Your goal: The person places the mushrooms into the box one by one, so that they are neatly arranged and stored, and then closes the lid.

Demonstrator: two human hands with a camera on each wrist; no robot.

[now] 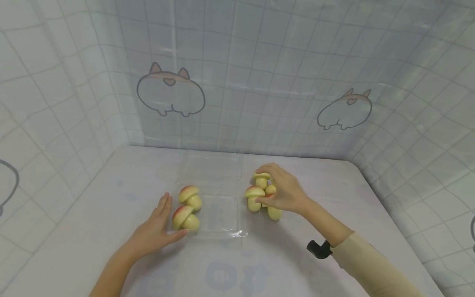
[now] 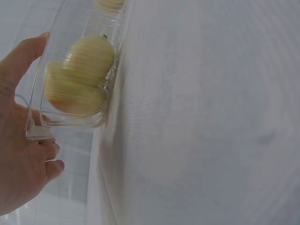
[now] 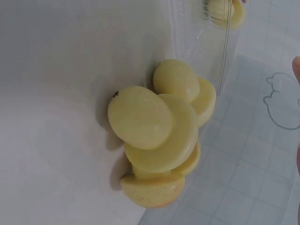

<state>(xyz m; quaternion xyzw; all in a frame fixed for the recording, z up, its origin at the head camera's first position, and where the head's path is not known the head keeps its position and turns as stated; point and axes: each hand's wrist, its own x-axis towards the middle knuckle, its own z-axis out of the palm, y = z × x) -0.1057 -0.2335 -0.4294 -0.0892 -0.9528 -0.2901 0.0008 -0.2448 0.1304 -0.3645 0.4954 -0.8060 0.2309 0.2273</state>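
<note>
Two yellow mushrooms with red-tinged caps, a rear one [image 1: 190, 198] and a front one [image 1: 186, 219], lie in the left part of a clear plastic box [image 1: 222, 212]. My left hand [image 1: 152, 231] touches the box's left front corner with its fingers fairly straight and its thumb spread along the front rim. Through the clear wall one mushroom [image 2: 79, 79] shows in the left wrist view. To the right of the box, several similar mushrooms [image 1: 254, 198] are bunched on the table. Over this bunch [image 3: 154, 136] my right hand [image 1: 283, 189] hovers, thumb and fingers apart, holding nothing; it partly hides them.
The box's clear lid [image 1: 211, 167] lies folded back behind it. A small black object [image 1: 319, 249] shows beside the right sleeve [image 1: 367, 264]. Tile-patterned sheets [image 1: 237, 82] hang behind and beside the white tabletop [image 1: 144, 181].
</note>
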